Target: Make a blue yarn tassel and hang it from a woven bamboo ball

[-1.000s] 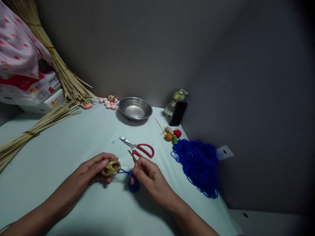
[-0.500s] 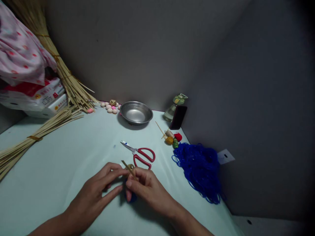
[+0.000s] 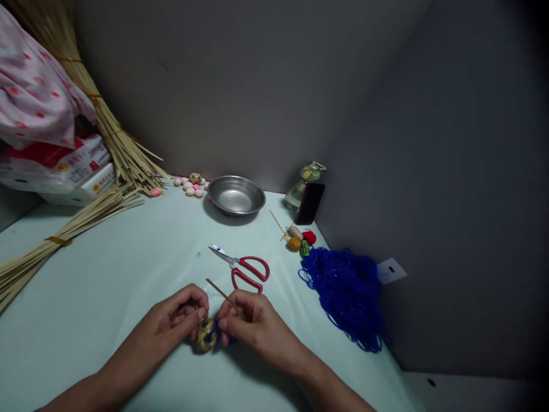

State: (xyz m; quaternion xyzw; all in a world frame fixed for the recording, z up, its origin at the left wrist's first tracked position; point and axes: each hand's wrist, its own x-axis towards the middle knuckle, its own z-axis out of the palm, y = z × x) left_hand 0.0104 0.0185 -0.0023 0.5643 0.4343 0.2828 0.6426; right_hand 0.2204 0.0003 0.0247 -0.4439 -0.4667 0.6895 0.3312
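Dimly lit grey walls [image 3: 240, 114] meet behind my pale, faintly creased bench [image 3: 146, 246]. My left hand [image 3: 178, 316] and right hand [image 3: 257, 321] are both closed, just this side of the red-handled scissors [image 3: 233, 261]: the left on the woven ball [image 3: 206, 337] between them, the right pinching a thin brown stick [image 3: 218, 289].

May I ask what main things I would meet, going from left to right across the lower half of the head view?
Straw bundle → left hand → woven ball → right hand → blue cord pile.
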